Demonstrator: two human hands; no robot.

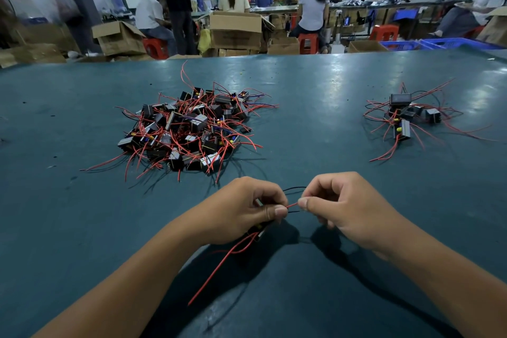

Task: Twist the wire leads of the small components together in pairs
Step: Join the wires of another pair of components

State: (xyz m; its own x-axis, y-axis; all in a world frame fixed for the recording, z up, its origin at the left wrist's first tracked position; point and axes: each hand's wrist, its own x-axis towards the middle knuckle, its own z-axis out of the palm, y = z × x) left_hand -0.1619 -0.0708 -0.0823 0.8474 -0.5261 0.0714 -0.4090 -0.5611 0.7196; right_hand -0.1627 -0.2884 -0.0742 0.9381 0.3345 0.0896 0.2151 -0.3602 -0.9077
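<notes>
The left hand [241, 211] curls around a mostly hidden component [260, 229], while the right hand [337, 206] pinches its 2 leads [293, 205].

Two piles of small components were seen on the table [315, 85]: a big pile [189, 129], too tangled to be counted, and a small pile [408, 118] of roughly six. One component [262, 226] was held by two hands.

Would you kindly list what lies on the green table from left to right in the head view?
Large heap of small black components with red leads → left hand → right hand → smaller cluster of black components with red leads.
</notes>
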